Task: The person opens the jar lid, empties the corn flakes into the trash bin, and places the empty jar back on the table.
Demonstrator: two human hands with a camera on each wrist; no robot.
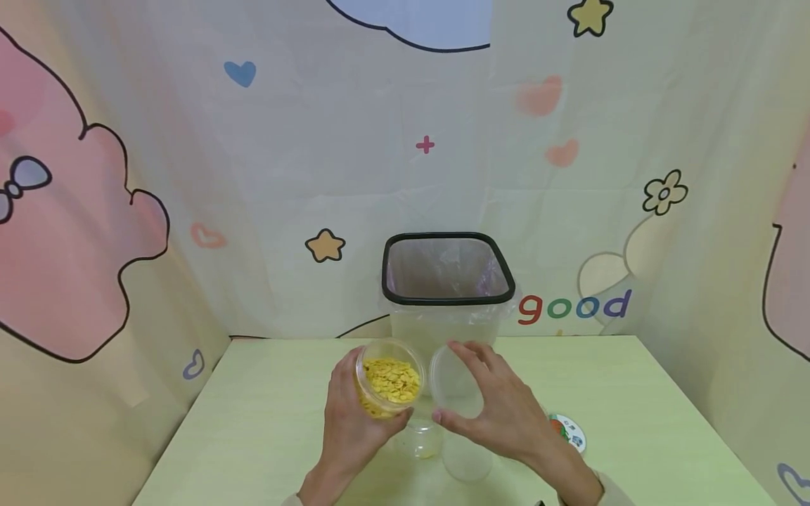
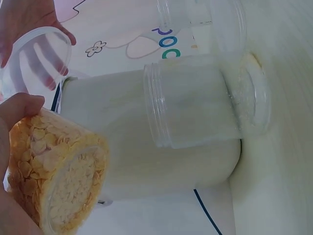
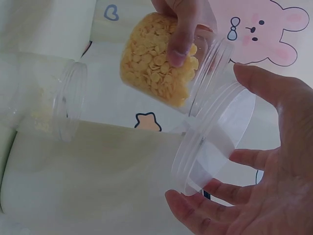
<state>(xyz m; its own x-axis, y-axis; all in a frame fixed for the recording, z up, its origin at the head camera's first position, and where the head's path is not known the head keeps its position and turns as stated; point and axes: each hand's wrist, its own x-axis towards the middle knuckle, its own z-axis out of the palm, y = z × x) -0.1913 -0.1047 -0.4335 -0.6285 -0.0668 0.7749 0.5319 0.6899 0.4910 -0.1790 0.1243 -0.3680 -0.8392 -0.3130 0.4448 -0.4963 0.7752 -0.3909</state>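
In the head view my left hand (image 1: 348, 422) grips a clear round jar (image 1: 365, 406) of yellow flakes (image 1: 394, 379), its uncovered mouth tipped toward me. Beside that mouth, my right hand (image 1: 509, 411) pinches a translucent round lid (image 1: 452, 383) by its rim, thumb and fingers spread on opposite sides. The right wrist view shows the lid (image 3: 215, 142) tilted close to the jar's threaded neck; whether they touch I cannot tell. Below both hands stands an open clear jar (image 2: 195, 103) with a few yellow bits at its bottom.
Behind the hands stands a pale bin (image 1: 443, 320) with a black rim and a liner. Another clear container (image 2: 195, 12) is next to the open jar, partly cut off. A round printed disc (image 1: 572, 434) lies on the pale green table (image 1: 253, 422), right of my right wrist.
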